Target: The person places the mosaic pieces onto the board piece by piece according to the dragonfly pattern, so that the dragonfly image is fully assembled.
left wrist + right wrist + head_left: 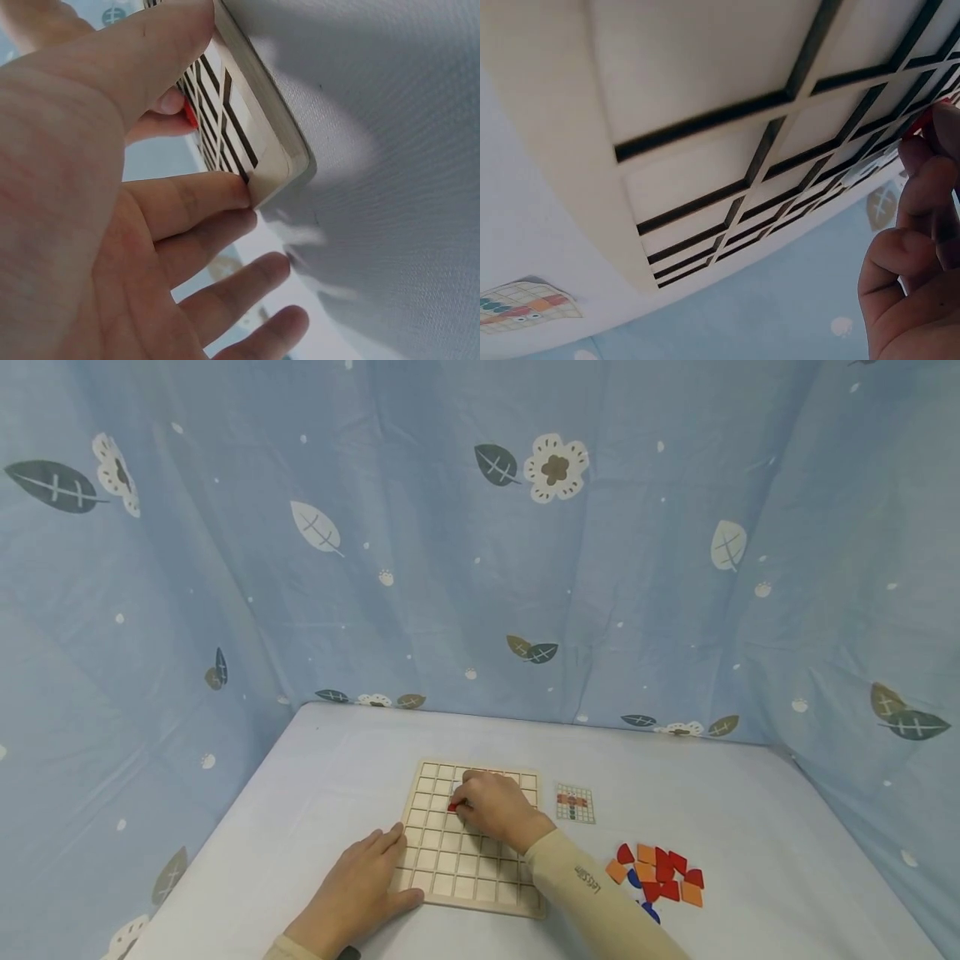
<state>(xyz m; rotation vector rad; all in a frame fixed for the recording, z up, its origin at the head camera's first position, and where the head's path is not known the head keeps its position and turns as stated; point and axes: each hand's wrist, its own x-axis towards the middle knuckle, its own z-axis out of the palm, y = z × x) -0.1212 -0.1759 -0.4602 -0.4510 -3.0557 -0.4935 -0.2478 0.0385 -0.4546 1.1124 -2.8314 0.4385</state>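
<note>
At the lower centre of the head view, my right grip (491, 803) pinches a red piece (452, 807) over the wooden grid board (465, 865); my left grip (362, 881), fingers extended, touches the board's left edge

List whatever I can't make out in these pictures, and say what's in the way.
Red piece: full shape hidden by the right hand in the head and right wrist views.
Grid board: head view, some cells covered by that hand and the right sleeve.
Pattern card: right wrist view, cut off by the left edge; head view, details too small.
Dark object: head view, cut off by the bottom edge; unidentifiable.
</note>
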